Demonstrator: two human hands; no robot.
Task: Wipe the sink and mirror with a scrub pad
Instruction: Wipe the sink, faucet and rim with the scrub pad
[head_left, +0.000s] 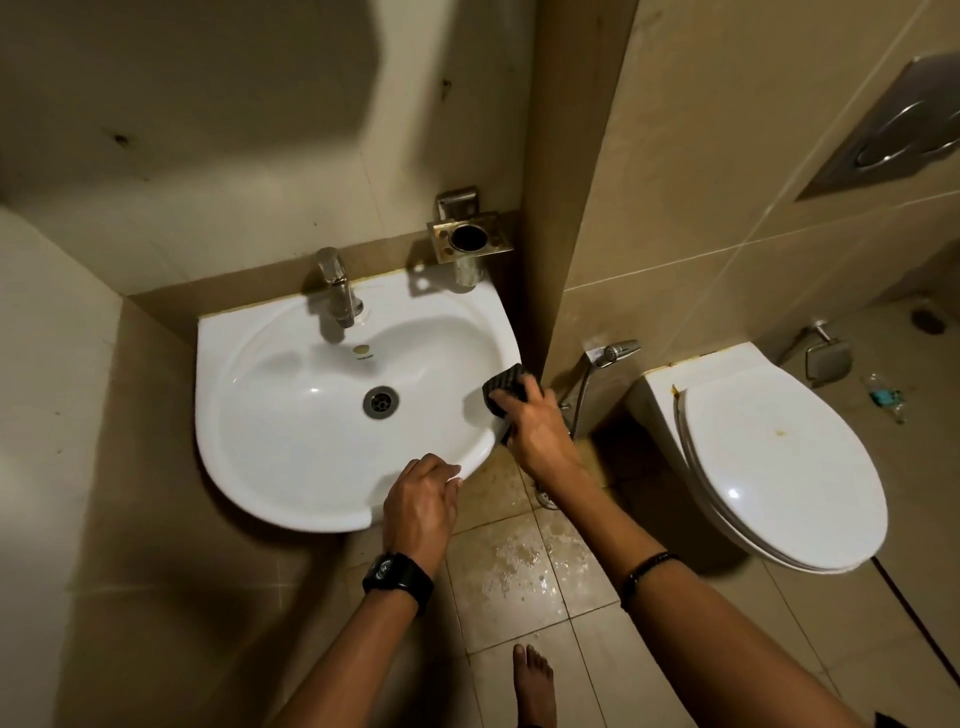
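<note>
A white wall-mounted sink (291, 457) fills the middle left, with a metal drain (381, 401) and a chrome tap (337, 291) at its back. My right hand (535, 431) presses a dark ribbed scrub pad (506, 387) against the sink's right rim. My left hand (421, 499), with a black watch on the wrist, grips the sink's front right rim. No mirror is in view.
A metal tumbler holder (467, 239) hangs on the wall above the sink's back right corner. A white toilet (779, 467) with its lid down stands to the right, a hand sprayer (613, 353) beside it. The tiled floor (519, 571) below is wet; my bare foot (532, 686) stands there.
</note>
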